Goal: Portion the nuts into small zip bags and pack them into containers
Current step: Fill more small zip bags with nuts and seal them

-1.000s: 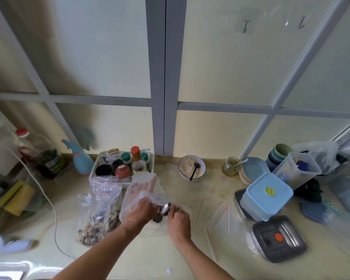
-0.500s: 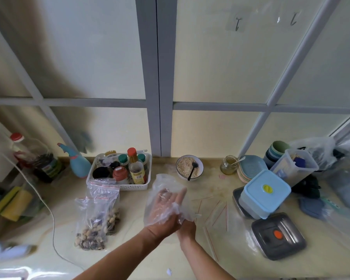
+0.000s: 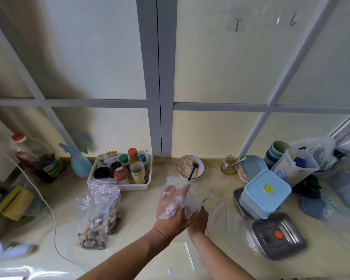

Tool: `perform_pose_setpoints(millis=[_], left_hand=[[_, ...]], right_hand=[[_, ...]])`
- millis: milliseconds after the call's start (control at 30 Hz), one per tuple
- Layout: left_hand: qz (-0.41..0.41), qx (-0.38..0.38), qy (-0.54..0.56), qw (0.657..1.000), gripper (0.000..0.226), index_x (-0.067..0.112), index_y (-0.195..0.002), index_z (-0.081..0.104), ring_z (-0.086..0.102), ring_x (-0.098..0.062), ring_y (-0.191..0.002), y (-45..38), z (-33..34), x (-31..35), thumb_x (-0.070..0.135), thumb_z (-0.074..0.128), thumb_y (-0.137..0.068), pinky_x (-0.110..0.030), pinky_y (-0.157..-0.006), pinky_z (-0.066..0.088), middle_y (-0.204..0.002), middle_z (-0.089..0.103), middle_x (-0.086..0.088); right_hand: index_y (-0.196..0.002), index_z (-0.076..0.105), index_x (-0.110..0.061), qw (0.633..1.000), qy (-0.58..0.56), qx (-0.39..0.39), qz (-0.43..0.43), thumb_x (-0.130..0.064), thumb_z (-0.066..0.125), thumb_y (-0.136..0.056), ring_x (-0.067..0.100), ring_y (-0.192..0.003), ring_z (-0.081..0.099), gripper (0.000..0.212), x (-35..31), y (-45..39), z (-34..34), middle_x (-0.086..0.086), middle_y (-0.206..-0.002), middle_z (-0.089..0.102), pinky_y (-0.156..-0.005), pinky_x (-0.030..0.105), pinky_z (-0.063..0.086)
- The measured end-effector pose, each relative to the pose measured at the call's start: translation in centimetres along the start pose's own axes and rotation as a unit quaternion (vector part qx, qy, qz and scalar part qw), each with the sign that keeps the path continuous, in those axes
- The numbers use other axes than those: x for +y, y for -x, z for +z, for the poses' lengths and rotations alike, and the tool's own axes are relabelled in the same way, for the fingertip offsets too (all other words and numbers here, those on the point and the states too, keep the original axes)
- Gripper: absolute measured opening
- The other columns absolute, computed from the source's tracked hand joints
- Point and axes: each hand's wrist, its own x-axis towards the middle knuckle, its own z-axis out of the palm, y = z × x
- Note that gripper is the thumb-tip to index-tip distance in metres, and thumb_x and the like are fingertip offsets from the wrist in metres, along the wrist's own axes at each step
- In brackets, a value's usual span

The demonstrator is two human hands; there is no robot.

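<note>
Head view: I see the clear bag (image 3: 171, 201) crumpled and empty over my left hand (image 3: 173, 214) — fingers straight inside it. Right hand (image 3: 197, 219) pinches its lower edge. Nut bags (image 3: 97, 219) lie left on the yellowish counter (image 3: 141, 245) below a frosted window (image 3: 220, 67). Versus a second ago — spoon gone, bag lifted.

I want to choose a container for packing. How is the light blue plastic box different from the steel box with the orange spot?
The light blue plastic box is tall, and its lid has a yellow spot; the steel box is low and grey, with an orange spot. The blue box rests on a metal tray; the steel box lies directly on the counter, nearer the person. Both are closed, squarish with rounded corners.
</note>
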Motion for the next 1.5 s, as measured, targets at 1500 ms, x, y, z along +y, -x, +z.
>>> perform_pose_setpoints(millis=[1500], left_hand=[[-0.301,-0.255,0.034,0.918,0.05,0.009,-0.128,0.065,0.06,-0.028,-0.117,4.2,1.3,-10.7,0.042,0.069,-0.092,-0.031,-0.097,0.044,-0.125,0.069,-0.013]], right_hand=[[-0.077,0.07,-0.013,0.993,-0.111,0.004,-0.045,-0.036,0.033,-0.109,0.024,-0.053,0.067,0.055,-3.8,-1.0,-2.9,0.006,-0.057,0.067,-0.067,0.037,0.056]])
